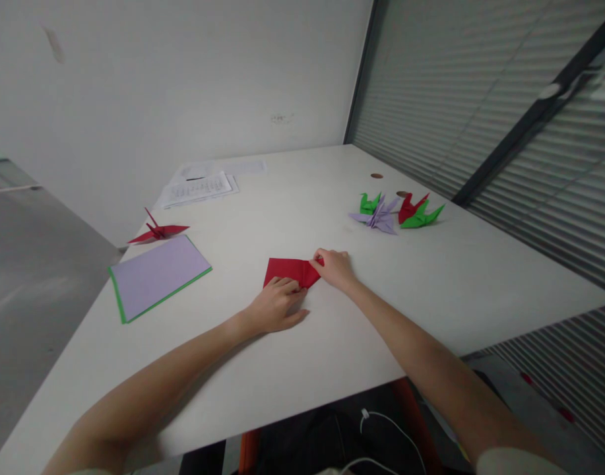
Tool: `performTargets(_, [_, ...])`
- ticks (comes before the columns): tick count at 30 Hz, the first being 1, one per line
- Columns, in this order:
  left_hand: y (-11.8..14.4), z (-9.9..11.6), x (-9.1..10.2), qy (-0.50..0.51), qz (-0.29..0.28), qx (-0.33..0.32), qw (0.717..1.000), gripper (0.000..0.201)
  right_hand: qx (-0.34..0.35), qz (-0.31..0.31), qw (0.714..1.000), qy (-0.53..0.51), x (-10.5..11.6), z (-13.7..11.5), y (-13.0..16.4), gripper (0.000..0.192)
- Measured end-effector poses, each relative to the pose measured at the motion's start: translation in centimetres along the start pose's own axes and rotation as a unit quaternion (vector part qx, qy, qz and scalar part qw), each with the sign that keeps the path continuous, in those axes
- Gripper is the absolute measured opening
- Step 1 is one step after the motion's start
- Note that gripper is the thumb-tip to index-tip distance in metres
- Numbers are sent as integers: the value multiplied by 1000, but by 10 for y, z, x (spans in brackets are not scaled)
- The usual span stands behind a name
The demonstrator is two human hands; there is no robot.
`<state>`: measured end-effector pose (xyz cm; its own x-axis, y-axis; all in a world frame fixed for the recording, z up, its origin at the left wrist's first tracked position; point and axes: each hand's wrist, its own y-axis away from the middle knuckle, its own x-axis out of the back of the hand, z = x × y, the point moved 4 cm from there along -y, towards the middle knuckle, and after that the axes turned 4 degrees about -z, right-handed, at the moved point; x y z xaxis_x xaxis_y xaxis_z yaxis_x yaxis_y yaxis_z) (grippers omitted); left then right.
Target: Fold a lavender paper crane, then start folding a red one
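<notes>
Head view: left hand (277, 305) pins red paper (289, 271) flat mid-table (307, 356); right hand (334, 266) pinches its right corner. Best to keep edges aligned and crease firmly.

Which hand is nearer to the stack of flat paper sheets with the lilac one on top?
Left. The left hand presses the red folded paper, with bare table between it and the lilac stack. The right hand lies beyond, at the red paper's far end.

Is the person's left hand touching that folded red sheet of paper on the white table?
Touching. The head view shows the left hand with its fingertips lying on the lower edge of the folded red paper, no gap between them.
</notes>
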<state>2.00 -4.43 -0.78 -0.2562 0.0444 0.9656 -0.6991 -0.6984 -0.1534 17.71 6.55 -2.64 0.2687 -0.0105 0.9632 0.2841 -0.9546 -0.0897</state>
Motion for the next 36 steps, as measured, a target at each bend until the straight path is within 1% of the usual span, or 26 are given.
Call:
performTargets(9, [-1,-1,1,0,-3,-8,1000,44,-12,-14,1000,-13,-1,1,-3,20])
performTargets(12, [-1,-3,1,20,4,-10,1000,42,-10,-21,1000,-6,-2,1,-3,21])
performTargets(14, [-2,-9,1,71,13,-1,997,38,-9,-21,1000,1,-1,0,-3,21])
performTargets(16, [-3,-21,-2,164,30,31,986,35,-7,-20,1000,4,0,-1,-2,21])
performTargets(18, [-4,-35,-7,277,43,74,957,45,-6,-19,1000,5,0,-2,-1,20])
performTargets(19, [-4,-41,-10,312,46,86,945,50,-7,-19,1000,5,1,-2,-1,20])
performTargets(21, [-5,-46,-14,333,49,93,937,54,-7,-18,1000,5,1,-2,0,20])
performTargets(22, [-5,-46,-15,324,48,85,941,54,-7,-16,1000,6,1,-2,0,20])
performTargets(24, [-6,-40,-13,272,45,55,960,53,-7,-16,1000,7,1,-2,-1,20])
performTargets(26, [-6,-30,-10,188,36,19,981,49,-7,-17,1000,7,1,-2,-1,21])
performTargets(28, [-5,-20,-7,109,24,-5,994,43,-7,-17,1000,5,1,-2,-1,21])
performTargets(31, [-4,-12,-5,49,18,-18,998,39,-6,-15,1000,1,1,-2,-1,20])
performTargets(36, [-3,-12,-6,30,18,-34,999,38,-15,-16,1000,-3,0,-2,-1,20])
